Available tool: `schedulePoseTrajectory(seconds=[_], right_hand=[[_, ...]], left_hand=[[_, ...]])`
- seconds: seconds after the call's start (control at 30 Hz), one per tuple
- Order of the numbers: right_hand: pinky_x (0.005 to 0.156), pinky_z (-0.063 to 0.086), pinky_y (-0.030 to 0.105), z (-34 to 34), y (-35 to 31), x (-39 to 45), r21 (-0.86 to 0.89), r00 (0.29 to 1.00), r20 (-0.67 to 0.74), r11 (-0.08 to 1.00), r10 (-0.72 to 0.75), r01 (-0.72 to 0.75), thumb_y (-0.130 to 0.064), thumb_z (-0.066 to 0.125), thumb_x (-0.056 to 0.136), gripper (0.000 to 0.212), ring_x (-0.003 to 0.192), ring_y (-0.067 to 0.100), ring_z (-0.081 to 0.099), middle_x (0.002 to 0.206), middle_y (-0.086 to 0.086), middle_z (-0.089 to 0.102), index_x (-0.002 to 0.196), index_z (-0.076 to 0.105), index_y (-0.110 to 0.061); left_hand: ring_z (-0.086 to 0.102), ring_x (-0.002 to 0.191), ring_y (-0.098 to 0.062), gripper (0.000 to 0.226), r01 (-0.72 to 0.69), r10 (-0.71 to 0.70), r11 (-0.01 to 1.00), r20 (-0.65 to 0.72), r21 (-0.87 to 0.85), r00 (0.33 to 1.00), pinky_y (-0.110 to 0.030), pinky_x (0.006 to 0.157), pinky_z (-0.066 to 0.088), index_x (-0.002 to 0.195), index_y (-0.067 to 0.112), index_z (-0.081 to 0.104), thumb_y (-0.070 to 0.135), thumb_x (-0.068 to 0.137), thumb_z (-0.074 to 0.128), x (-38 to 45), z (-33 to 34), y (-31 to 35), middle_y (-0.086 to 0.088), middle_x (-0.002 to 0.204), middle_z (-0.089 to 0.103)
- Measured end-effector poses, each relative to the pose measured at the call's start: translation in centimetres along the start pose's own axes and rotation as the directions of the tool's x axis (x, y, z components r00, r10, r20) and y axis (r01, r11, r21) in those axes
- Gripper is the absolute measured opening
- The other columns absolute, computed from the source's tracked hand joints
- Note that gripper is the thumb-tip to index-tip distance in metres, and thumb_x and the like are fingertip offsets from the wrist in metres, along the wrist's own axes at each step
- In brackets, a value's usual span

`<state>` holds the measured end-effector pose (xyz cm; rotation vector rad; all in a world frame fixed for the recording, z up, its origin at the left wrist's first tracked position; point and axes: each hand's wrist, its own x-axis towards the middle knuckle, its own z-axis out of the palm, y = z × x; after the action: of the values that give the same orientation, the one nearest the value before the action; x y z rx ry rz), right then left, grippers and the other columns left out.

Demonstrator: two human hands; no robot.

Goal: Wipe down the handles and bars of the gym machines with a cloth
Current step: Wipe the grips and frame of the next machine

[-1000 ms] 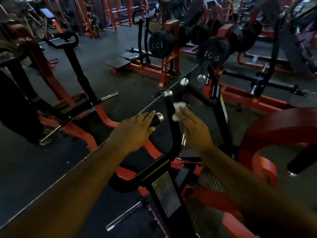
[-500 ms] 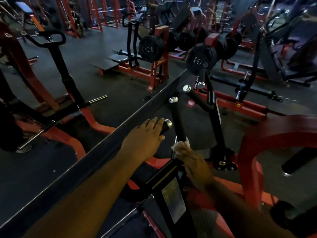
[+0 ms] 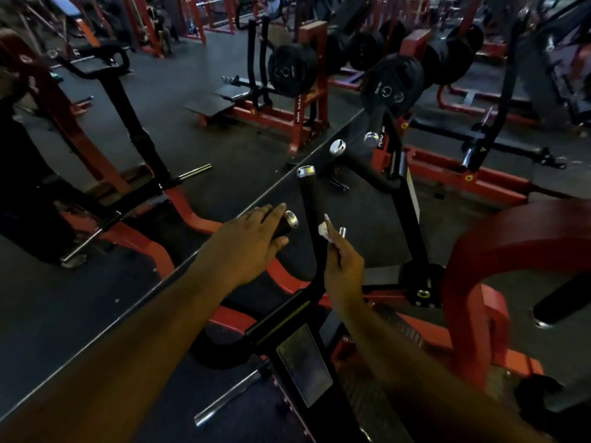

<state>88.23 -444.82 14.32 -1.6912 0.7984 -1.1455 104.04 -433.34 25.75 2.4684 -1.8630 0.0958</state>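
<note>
The person is standing over a black-and-red gym machine and is working on its upright handle, a black padded grip with a chrome cap. The right hand is pinching a small white cloth between its fingertips and is pressing it against the right side of that handle, roughly midway along the grip. The left hand is resting over the short side handle just beside it, fingers loosely wrapped over the black grip with only the chrome end showing.

Progress, as a judgement: the wipe is in hand on one grip only. The pictures are giving no sign of which bars are already clean (no streaks or damp patches are showing in this dim light). The angled handle farther out and the short side handle under the left hand are probably still waiting, as are the other machines in the room.

The floor is dark rubber matting with a pale seam running diagonally through it. The room is filling the view with red steel frames, a plate rack carrying black weight plates, a curved red arm at the right and a black post machine at the left. Lighting is low throughout.
</note>
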Motion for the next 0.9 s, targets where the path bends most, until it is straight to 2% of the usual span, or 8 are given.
schedulePoseTrajectory(seconds=[0.07, 0.17, 0.3, 0.4, 0.53, 0.67, 0.73, 0.9], right_hand=[[0.109, 0.051, 0.035, -0.3, 1.3, -1.5, 0.017, 0.998, -0.023, 0.998, 0.060, -0.060, 0.002, 0.049, 0.103, 0.041, 0.123, 0.004, 0.063, 0.135, -0.001, 0.067, 0.138, 0.064, -0.011], [0.109, 0.050, 0.047, -0.7, 2.5, -4.4, 0.104, 0.964, -0.059, 0.962, 0.260, -0.253, -0.003, 0.050, 0.103, 0.036, 0.123, 0.012, 0.064, 0.131, -0.001, 0.069, 0.134, 0.066, -0.013], [0.115, 0.046, 0.045, -0.8, 1.8, -8.2, 0.258, 0.902, 0.016, 0.870, 0.431, -0.420, -0.003, 0.051, 0.105, 0.040, 0.125, 0.009, 0.063, 0.130, -0.009, 0.070, 0.132, 0.067, -0.028], [0.117, 0.042, 0.051, -0.5, 0.6, -9.1, 0.363, 0.853, 0.077, 0.783, 0.516, -0.506, -0.002, 0.051, 0.105, 0.037, 0.125, 0.013, 0.062, 0.128, -0.007, 0.070, 0.134, 0.068, -0.018], [0.116, 0.044, 0.040, -1.9, -1.0, -10.7, 0.151, 0.907, 0.181, 0.901, 0.380, -0.407, -0.004, 0.054, 0.104, 0.040, 0.123, -0.001, 0.062, 0.120, -0.023, 0.071, 0.119, 0.071, -0.037], [0.110, 0.050, 0.041, -3.9, -2.1, -8.9, 0.153, 0.961, 0.150, 0.955, 0.233, -0.256, -0.009, 0.060, 0.104, 0.030, 0.123, 0.007, 0.064, 0.129, -0.013, 0.071, 0.130, 0.071, -0.019], [0.107, 0.051, 0.032, -4.3, -3.1, -6.0, 0.178, 0.982, 0.108, 0.968, 0.158, -0.175, -0.010, 0.061, 0.102, 0.030, 0.119, 0.008, 0.067, 0.131, -0.009, 0.070, 0.131, 0.070, -0.017], [0.108, 0.049, 0.027, -5.8, -2.9, 2.1, 0.025, 1.000, 0.015, 1.000, 0.012, -0.012, 0.003, 0.054, 0.103, 0.037, 0.121, 0.000, 0.063, 0.132, -0.009, 0.068, 0.133, 0.068, -0.012]], left_hand=[[0.036, 0.149, -0.027, 0.070, 0.011, -0.011, 1.000, -0.012, 0.016, 1.000, -0.045, 0.117, 0.039, 0.163, 0.024, 0.017, 0.054, 0.102, 0.033, 0.0, 0.0, 0.1, -0.009, 0.164, 0.034], [0.039, 0.148, -0.026, 0.071, 0.018, -0.017, 0.999, -0.023, 0.027, 1.000, -0.045, 0.116, 0.040, 0.162, 0.024, 0.021, 0.057, 0.099, 0.030, 0.1, 0.0, 0.1, -0.008, 0.163, 0.036], [0.038, 0.149, -0.026, 0.069, 0.025, -0.024, 0.999, -0.035, 0.022, 0.999, -0.044, 0.115, 0.040, 0.162, 0.025, 0.021, 0.056, 0.102, 0.034, -0.2, -0.1, 0.4, -0.007, 0.164, 0.034], [0.038, 0.148, -0.026, 0.068, 0.029, -0.029, 1.000, -0.038, 0.011, 0.999, -0.047, 0.114, 0.043, 0.162, 0.024, 0.022, 0.054, 0.104, 0.039, -0.2, -0.3, 0.5, -0.007, 0.165, 0.033], [0.037, 0.149, -0.027, 0.068, 0.026, -0.026, 1.000, -0.043, 0.009, 0.999, -0.049, 0.112, 0.044, 0.162, 0.023, 0.021, 0.052, 0.105, 0.041, -0.2, -0.6, 0.7, -0.007, 0.165, 0.032], [0.030, 0.152, -0.024, 0.072, 0.002, -0.002, 1.000, -0.034, 0.002, 0.999, -0.045, 0.117, 0.037, 0.164, 0.024, 0.015, 0.055, 0.104, 0.039, -0.2, -0.9, 0.6, -0.005, 0.169, 0.022], [0.027, 0.154, -0.022, 0.074, -0.005, 0.004, 1.000, -0.028, -0.030, 1.000, -0.043, 0.119, 0.034, 0.164, 0.025, 0.013, 0.057, 0.103, 0.040, 0.1, -0.9, 1.0, -0.004, 0.170, 0.019], [0.024, 0.155, -0.023, 0.075, -0.065, 0.058, 0.995, -0.082, -0.073, 0.995, -0.045, 0.120, 0.034, 0.164, 0.025, 0.015, 0.056, 0.102, 0.043, 4.2, -2.1, 3.5, -0.002, 0.171, 0.018]])
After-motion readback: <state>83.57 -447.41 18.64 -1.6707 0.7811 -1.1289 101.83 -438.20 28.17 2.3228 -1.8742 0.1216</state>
